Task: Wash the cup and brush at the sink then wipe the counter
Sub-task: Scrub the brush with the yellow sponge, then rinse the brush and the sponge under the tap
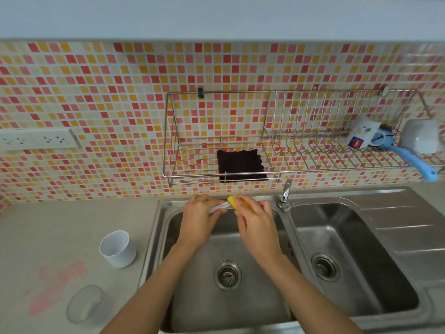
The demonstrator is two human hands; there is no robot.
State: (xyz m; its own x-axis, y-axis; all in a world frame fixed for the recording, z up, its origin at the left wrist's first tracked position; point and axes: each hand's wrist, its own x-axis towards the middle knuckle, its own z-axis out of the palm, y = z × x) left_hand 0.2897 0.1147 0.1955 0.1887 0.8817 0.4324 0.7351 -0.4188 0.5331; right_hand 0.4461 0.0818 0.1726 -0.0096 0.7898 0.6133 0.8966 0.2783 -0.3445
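Note:
Over the far side of the left sink basin [192, 297], my left hand [201, 218] holds a thin white brush handle [218, 208] by its end. My right hand [255, 225] grips a yellow sponge [233, 201] against the other end of that brush. The brush head is hidden by the sponge and my fingers. A white cup [118, 248] stands upright on the grey counter [60, 227] left of the sink, apart from both hands. A dark cloth [240, 166] lies in the wire wall rack [192, 175] above the sink.
A chrome tap [285, 195] stands between the two basins, its spout over the divider. The right basin [349, 249] has a draining board beside it. Pink smears [57, 283] and a clear lid [84, 303] lie on the counter. Mugs [363, 136] and a blue brush [414, 162] sit in the rack's right end.

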